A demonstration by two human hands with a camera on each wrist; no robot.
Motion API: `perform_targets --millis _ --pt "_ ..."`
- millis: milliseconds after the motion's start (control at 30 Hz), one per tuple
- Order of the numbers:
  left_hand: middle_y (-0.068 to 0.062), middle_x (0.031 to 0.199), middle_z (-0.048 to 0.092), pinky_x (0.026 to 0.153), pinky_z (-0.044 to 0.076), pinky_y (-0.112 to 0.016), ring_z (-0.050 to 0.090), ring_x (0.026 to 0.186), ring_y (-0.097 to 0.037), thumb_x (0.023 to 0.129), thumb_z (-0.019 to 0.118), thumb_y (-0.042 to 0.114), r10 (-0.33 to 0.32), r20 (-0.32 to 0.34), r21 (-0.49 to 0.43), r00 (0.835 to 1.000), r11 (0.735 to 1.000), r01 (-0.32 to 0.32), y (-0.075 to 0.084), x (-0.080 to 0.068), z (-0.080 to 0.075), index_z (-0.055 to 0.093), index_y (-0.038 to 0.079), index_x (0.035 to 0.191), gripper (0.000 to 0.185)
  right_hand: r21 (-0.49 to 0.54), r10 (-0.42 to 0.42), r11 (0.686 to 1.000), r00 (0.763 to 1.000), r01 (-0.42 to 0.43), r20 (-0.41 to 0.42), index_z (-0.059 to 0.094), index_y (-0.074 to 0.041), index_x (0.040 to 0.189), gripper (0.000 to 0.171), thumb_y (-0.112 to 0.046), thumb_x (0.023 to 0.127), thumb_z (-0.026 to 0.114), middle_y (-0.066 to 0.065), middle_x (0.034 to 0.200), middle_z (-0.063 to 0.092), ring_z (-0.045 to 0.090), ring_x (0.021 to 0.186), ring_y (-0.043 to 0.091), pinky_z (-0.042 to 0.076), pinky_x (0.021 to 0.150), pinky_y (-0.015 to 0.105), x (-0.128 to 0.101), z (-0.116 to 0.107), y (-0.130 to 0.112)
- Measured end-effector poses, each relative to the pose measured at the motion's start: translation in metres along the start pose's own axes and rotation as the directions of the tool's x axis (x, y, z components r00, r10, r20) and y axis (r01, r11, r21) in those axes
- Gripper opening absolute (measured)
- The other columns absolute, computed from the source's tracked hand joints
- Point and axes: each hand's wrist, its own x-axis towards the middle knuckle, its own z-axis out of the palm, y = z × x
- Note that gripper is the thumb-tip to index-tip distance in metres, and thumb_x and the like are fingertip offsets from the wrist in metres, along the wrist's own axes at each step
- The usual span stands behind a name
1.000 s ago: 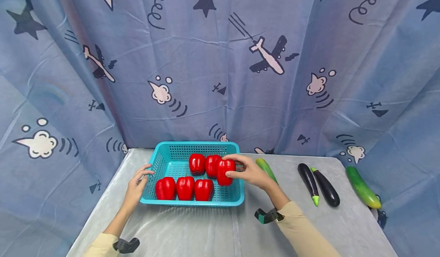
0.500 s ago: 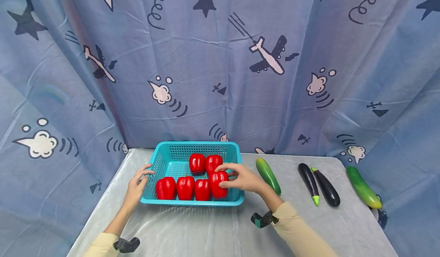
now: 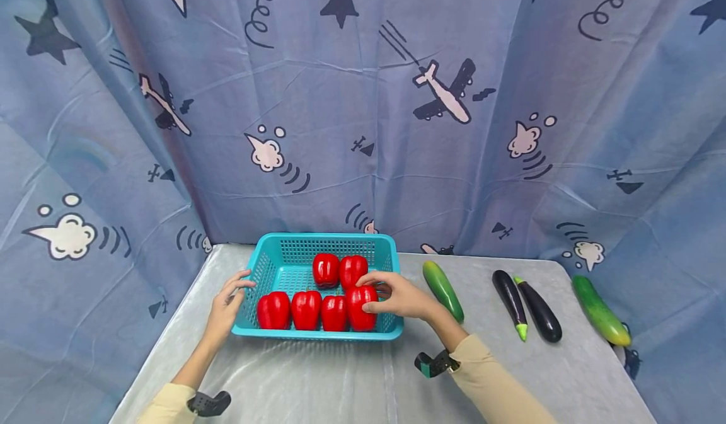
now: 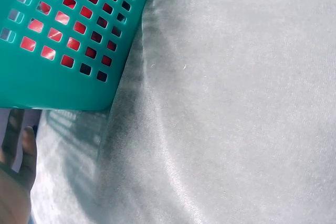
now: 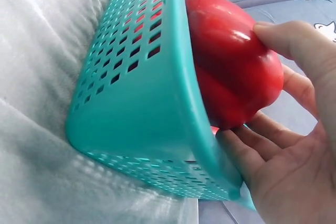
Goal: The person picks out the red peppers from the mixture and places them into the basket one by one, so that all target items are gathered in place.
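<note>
In the head view, a turquoise basket (image 3: 317,336) holds several red bell peppers. My right hand (image 3: 397,295) holds one bell pepper (image 3: 358,314) at the basket's front right corner, thumb on its near side and fingers on its far side. Close up in the right wrist view, this bell pepper (image 5: 231,56) overlaps the rim, between the thumb and the fingers of my right hand (image 5: 289,156). At the basket's left side, my left hand (image 3: 227,301) rests its loosely bent fingers on the rim. Only part of the left hand (image 4: 16,177) shows in the left wrist view.
A green cucumber (image 3: 442,290) lies right of the basket. Farther right are two eggplants (image 3: 510,298) and a green-yellow cucumber (image 3: 598,307) along the table edge. A patterned blue curtain (image 3: 363,128) hangs behind the grey-white table (image 3: 317,386).
My right hand has moved left and toward the front with its bell pepper, lowering it into the front row, right of the other three. The left hand has stayed in place.
</note>
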Motion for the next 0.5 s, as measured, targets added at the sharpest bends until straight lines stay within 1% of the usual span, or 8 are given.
perform_targets --millis 133,267,367,500 --pt "-0.026 0.132 0.044 0.084 0.036 -0.022 0.034 0.126 -0.04 0.093 0.043 -0.011 -0.03 -0.003 -0.008 1.0 1.0 0.03 0.0014 -0.0007 -0.0001 0.061 -0.01 0.105 0.022 -0.034 0.006 0.999 1.0 -0.005 0.015 0.056 -0.01 0.118 0.04 -0.016 0.082 0.073 0.0 0.114 0.057 0.052 0.108 0.021 0.044 0.089 0.038 0.0006 -0.0002 0.0007" --pt "-0.025 0.132 0.045 0.084 0.036 -0.024 0.034 0.126 -0.039 0.093 0.043 -0.011 -0.041 -0.009 -0.01 0.999 0.999 0.041 0.0011 -0.0004 0.0 0.061 -0.009 0.105 0.022 -0.073 0.012 0.997 1.0 -0.011 0.015 0.055 -0.014 0.118 0.044 -0.02 0.08 0.075 -0.003 0.114 0.057 0.052 0.107 0.017 0.045 0.087 0.036 0.0006 0.0002 0.0013" --pt "-0.026 0.132 0.044 0.083 0.036 -0.025 0.034 0.126 -0.041 0.093 0.043 -0.011 -0.028 -0.008 -0.019 1.0 0.999 0.027 0.0011 -0.0003 0.0 0.061 -0.01 0.105 0.022 -0.097 0.017 0.995 1.0 -0.017 0.002 0.056 -0.015 0.118 0.046 -0.022 0.078 0.077 -0.004 0.114 0.057 0.052 0.107 0.016 0.045 0.087 0.037 0.0005 0.0013 0.0009" --pt "-0.029 0.131 0.043 0.082 0.037 -0.024 0.034 0.123 -0.044 0.093 0.043 -0.01 0.015 0.001 -0.013 1.0 1.0 -0.015 -0.0027 -0.0003 -0.0001 0.06 -0.011 0.104 0.02 -0.129 0.03 0.991 0.999 -0.033 -0.022 0.057 -0.016 0.116 0.046 -0.024 0.077 0.078 -0.005 0.112 0.057 0.053 0.105 0.016 0.045 0.086 0.038 0.0006 0.0028 0.0001"
